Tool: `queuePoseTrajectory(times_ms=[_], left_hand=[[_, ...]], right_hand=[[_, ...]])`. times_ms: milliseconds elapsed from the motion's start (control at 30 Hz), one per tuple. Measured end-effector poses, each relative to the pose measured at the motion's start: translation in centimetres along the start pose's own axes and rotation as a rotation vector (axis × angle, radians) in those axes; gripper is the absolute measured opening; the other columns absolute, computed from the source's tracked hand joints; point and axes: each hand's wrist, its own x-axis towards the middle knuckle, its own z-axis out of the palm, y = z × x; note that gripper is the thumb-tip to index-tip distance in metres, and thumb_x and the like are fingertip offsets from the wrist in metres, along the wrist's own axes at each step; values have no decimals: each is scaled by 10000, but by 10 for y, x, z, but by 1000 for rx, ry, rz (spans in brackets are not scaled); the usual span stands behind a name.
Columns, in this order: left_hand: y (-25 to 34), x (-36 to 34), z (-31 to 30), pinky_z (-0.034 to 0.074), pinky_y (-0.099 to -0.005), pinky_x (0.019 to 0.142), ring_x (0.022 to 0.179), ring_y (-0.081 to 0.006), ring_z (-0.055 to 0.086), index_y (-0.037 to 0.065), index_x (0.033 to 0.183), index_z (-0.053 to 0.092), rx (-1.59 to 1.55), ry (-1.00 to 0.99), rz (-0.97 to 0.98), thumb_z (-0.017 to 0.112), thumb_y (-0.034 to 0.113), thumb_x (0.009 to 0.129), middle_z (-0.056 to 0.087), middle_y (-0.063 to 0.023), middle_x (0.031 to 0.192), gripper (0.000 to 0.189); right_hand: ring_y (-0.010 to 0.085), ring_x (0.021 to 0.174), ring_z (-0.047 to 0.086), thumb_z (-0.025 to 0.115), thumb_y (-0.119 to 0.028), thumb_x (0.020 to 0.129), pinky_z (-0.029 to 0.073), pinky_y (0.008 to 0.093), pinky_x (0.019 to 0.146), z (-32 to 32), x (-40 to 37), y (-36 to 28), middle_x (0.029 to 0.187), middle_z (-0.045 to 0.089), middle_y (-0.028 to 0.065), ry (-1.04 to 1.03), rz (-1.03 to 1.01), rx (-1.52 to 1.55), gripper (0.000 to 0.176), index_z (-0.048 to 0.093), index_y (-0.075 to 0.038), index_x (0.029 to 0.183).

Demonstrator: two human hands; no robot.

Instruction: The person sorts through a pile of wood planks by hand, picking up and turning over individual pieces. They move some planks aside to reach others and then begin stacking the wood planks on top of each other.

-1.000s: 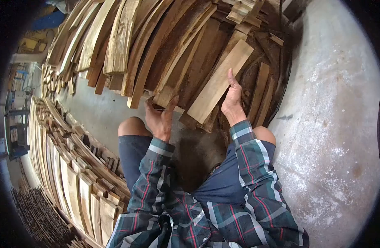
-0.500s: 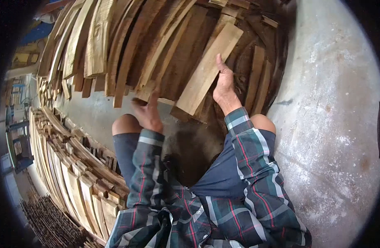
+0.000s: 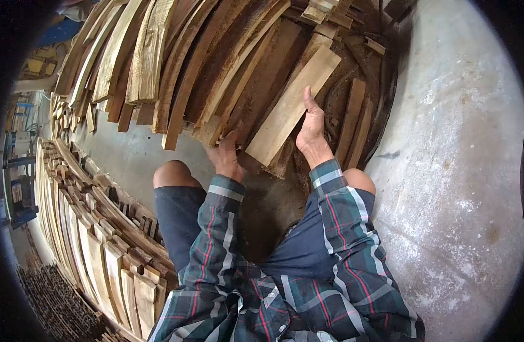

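A pale, flat wooden board lies slanted across the right part of a pile of planks. My right hand is at its right edge, thumb extended along the wood and the fingers hidden beneath or behind it. At the near end of a darker wooden plank to the left of that board, my left hand is closed, thumb on top, its other fingers partly hidden under the end.
Long curved planks are stacked at the upper left. Another row of stacked boards stands at the lower left, beside a bundle of thin dark sticks. A worn grey concrete floor stretches along the right.
My left hand has moved right and closed on the end of the darker plank. My right hand stays at the pale board; the whole view has shifted slightly.
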Motion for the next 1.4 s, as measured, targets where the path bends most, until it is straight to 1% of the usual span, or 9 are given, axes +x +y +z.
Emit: queuePoseTrajectory(times_ms=[267,367,467,567,667,933,967,1033,1400], left_hand=[[11,-8,3,470,-364,825,1030,-198,610,35,1164,622,-58,40,16,815,126,758,655,-69,1057,458],[5,-3,-3,426,-386,1040,1094,-296,646,-25,1311,460,-36,66,-70,759,9,766,619,-151,1229,622],[14,-8,-5,387,-386,1061,1114,-288,626,-20,1324,460,-77,12,-172,826,94,752,621,-155,1223,688],[-2,-2,-10,405,-347,717,818,-174,525,67,1066,650,57,85,-203,893,261,698,626,-57,966,482],[22,-23,3,414,-347,737,813,-187,540,36,1058,621,57,-58,-145,892,282,704,623,-65,935,509],[9,-27,-5,451,-366,852,993,-234,618,-29,1223,511,6,58,-127,836,223,770,656,-92,1028,612],[12,-28,-7,452,-368,866,1014,-238,621,-27,1251,503,21,62,-141,823,220,782,659,-95,1060,619],[10,-21,-16,454,-348,783,964,-195,622,25,1239,526,-2,4,-140,815,194,771,657,-69,1049,575],[-4,1,-55,430,-286,675,814,-137,617,26,1072,641,-97,-201,-184,755,199,789,676,-25,899,350]], right_hand=[[268,1507,198,667,-585,899,163,432,1232,-1,0,1,1636,234,165,43,-24,-115,950,326,43,1526],[271,1510,185,668,-590,894,156,438,1233,-2,0,1,1637,223,174,36,-5,-94,960,323,45,1525],[273,1501,212,675,-585,892,175,424,1229,-1,-3,-4,1625,248,181,13,29,-58,953,331,44,1521],[272,1483,254,683,-583,888,210,415,1219,1,-3,-6,1605,288,180,-36,48,-10,947,348,48,1509],[269,1458,301,681,-580,893,244,413,1206,2,-5,-4,1577,336,174,-8,11,-43,925,368,50,1493],[271,1389,399,658,-540,930,322,417,1168,-12,10,6,1495,443,144,-2,29,19,803,428,24,1454],[272,1435,320,655,-555,923,260,422,1192,-14,13,6,1546,365,155,-26,34,13,857,377,27,1486],[275,1526,164,650,-587,909,135,432,1240,-16,14,7,1648,209,177,-71,42,3,968,274,33,1551],[242,1399,376,662,-568,916,281,428,1180,6,-12,-13,1524,417,123,56,58,24,855,396,2,1495]])
